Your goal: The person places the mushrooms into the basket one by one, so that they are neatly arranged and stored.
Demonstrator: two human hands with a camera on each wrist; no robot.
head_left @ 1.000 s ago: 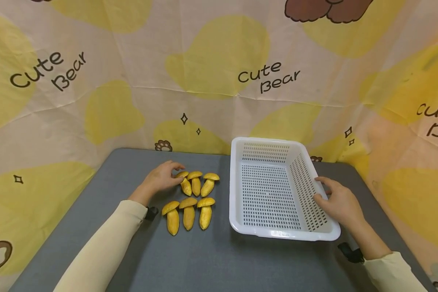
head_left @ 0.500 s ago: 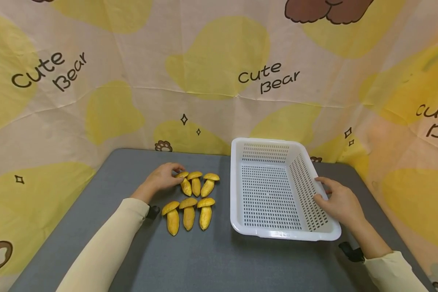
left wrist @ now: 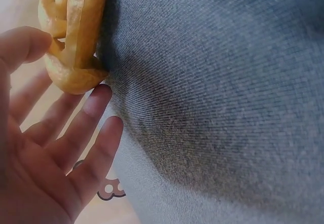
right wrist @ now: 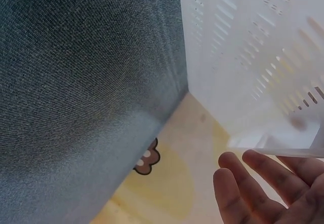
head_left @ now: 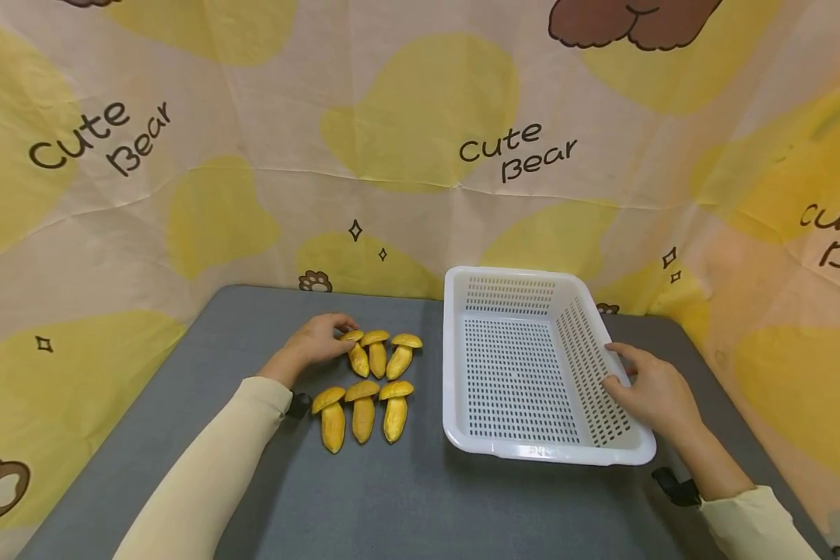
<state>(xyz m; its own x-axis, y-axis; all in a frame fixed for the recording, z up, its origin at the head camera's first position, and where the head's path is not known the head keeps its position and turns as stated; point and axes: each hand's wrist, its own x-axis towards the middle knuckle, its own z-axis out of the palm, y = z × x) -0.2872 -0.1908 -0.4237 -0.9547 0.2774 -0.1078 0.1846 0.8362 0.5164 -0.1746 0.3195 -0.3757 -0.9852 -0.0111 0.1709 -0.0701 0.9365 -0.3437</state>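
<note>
Two rows of yellow mushrooms stand out on the grey table (head_left: 364,498). My left hand (head_left: 311,342) is at the leftmost mushroom of the back row (head_left: 358,362). In the left wrist view the thumb and fingers of this hand (left wrist: 55,153) lie around the mushroom's cap (left wrist: 73,81), the outer fingers loosely extended. My right hand (head_left: 654,389) holds the right rim of a white perforated basket (head_left: 450,365), thumb at its inner side. The right wrist view shows the fingers of this hand (right wrist: 273,193) below the rim of the basket (right wrist: 212,77).
Three more mushrooms form the front row (head_left: 362,420), left of the basket. Behind the table hangs a patterned cloth (head_left: 406,117) with yellow patches and lettering. The basket holds nothing and its front edge seems slightly raised.
The view has shifted very slightly. Both hands, the mushrooms and the basket keep their places; the left forearm has moved a little to the right.
</note>
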